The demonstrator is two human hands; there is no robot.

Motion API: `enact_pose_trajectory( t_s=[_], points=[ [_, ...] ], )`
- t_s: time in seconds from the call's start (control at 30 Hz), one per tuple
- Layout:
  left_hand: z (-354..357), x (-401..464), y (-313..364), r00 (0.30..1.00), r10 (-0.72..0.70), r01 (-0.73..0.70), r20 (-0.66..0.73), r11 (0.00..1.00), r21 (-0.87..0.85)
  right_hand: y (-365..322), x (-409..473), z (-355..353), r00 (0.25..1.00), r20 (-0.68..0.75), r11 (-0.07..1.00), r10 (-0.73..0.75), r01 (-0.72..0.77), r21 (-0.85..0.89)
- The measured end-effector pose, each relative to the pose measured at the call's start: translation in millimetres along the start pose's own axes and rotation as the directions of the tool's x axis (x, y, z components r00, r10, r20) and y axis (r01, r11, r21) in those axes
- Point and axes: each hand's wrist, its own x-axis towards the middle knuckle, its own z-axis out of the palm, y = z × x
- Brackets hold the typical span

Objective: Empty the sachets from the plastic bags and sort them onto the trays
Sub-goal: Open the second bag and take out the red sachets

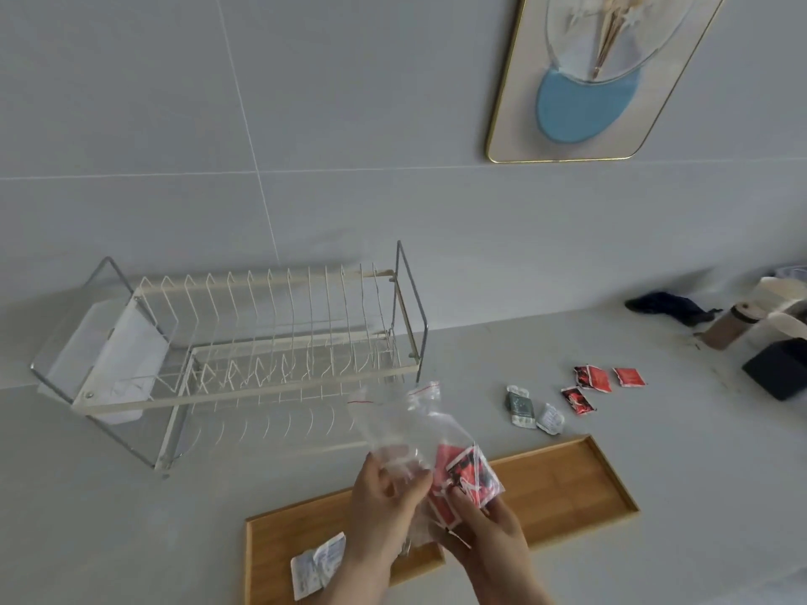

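Over a long, shallow wooden tray [567,486], the left hand [384,495] pinches a clear zip-top plastic bag [401,425] with a red seal line, upended and crumpled, while the right hand [489,530] grasps the glossy red-and-black sachets [469,475] at its mouth. White printed sachets [319,563] lie at the tray's left end. More red sachets [600,379] and grey-white sachets [530,410] sit on the grey countertop [698,451] beyond the tray's far edge, right of a white wire dish rack [262,342].

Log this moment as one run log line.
left hand: holds plastic bag | right hand: pulling red sachets | wooden tray: one white sachet
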Motion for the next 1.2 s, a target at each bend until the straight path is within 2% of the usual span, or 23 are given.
enact_pose_trajectory(
  t_s=[0.07,0.13,0.23,0.3,0.43,0.57,0.67,0.8,0.9,0.97,1.07,1.2],
  points=[
    [10.2,3.3,-1.3,0.999,0.0,0.001,-0.051,1.0,0.012,-13.1,6.5,-23.8,1.0,-0.024,1.0,0.018,-0.018,0.002],
    [20.6,5.7,-0.1,0.991,0.038,-0.025,-0.129,0.994,0.104,-28.9,15.0,-51.6,0.998,-0.057,0.999,0.04,-0.041,-0.015],
    [43.1,7.9,-1.2,0.953,0.209,-0.132,-0.218,0.938,0.32,-55.9,25.9,-93.7,0.995,-0.094,0.995,0.04,-0.049,-0.091],
    [62.2,8.2,-1.4,0.926,0.327,-0.221,-0.19,0.876,0.43,-72.9,34.5,-118.4,0.991,-0.13,0.984,0.027,-0.049,-0.169],
    [109.2,13.5,1.1,0.888,0.459,-0.387,0.021,0.722,0.573,-105.4,59.5,-161.9,0.981,-0.193,0.908,-0.032,-0.052,-0.416],
    [156.2,25.1,13.0,0.884,0.421,-0.447,0.201,0.639,0.626,-143.2,78.7,-190.7,0.991,-0.111,0.754,-0.08,-0.012,-0.657],
    [185.8,34.8,21.8,0.895,0.353,-0.442,0.274,0.614,0.653,-171.0,91.3,-205.0,0.996,-0.015,0.583,-0.093,0.042,-0.811],
    [220.7,44.3,28.9,0.884,0.25,-0.464,0.395,0.572,0.677,-195.4,107.8,-214.4,0.977,0.193,0.193,-0.087,0.207,-0.959],
    [243.4,51.7,24.9,0.879,0.112,-0.433,0.464,0.596,0.676,-200.6,113.7,-212.5,0.947,0.316,0.039,-0.054,0.318,-0.947],
    [254.8,54.3,20.6,0.883,0.044,-0.383,0.467,0.643,0.663,-197.3,116.2,-210.9,0.921,0.379,0.013,-0.09,0.382,-0.924],
    [262.0,57.6,15.1,0.915,0.089,-0.342,0.394,0.689,0.639,-188.7,119.8,-214.0,0.876,0.422,0.027,-0.234,0.439,-0.898],
    [259.9,60.0,12.2,0.944,0.095,-0.292,0.316,0.687,0.666,-177.9,125.1,-223.0,0.839,0.402,0.126,-0.367,0.473,-0.872]
  ],
)
